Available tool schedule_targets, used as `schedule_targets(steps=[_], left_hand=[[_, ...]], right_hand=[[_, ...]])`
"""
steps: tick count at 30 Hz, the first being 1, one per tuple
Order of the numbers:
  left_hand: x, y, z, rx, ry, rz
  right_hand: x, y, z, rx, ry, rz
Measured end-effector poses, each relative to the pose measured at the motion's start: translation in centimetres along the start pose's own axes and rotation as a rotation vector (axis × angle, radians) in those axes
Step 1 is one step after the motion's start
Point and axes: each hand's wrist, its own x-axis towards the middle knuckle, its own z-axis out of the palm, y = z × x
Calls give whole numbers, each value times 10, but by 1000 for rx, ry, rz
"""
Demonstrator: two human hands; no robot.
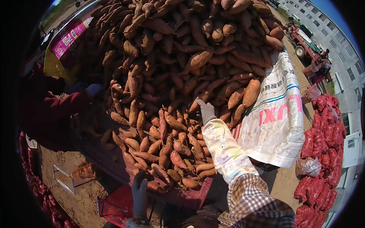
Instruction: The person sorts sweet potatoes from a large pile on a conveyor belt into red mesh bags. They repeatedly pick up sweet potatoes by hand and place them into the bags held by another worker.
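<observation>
A large heap of sweet potatoes (199, 61), soil and thin roots still on them, fills the space before me. My right hand (206, 111), in a grey glove, reaches into the middle of the heap. Its fingers rest against one sweet potato (195, 106); whether they have closed on it is unclear. A printed sleeve cover (225, 148) covers that forearm. Low in the view, my left hand (139, 192), also in a grey glove, is at the heap's near edge. Its thumb stands apart from the fingers, with nothing visible between them. Just left of it is a red mesh bag (118, 202).
A white woven sack (273, 114) drapes over the right side. Another person's sleeve (64, 104) and gloved hand (94, 89) reach in from the left. Filled red bags (322, 148) are stacked at right. A clear-sided container (75, 173) stands on the ground.
</observation>
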Motion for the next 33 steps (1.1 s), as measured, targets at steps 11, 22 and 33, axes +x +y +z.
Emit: schedule_targets(steps=[11,22,33], left_hand=[[57,-30,45,-946,-254,-255],[16,-61,0,-778,-171,-219],[42,-132,-19,-145,-205,56]], right_hand=[[-32,0,24,-680,-77,-409],[11,38,57,-1420,182,-786],[19,2,113,-807,34,-480]])
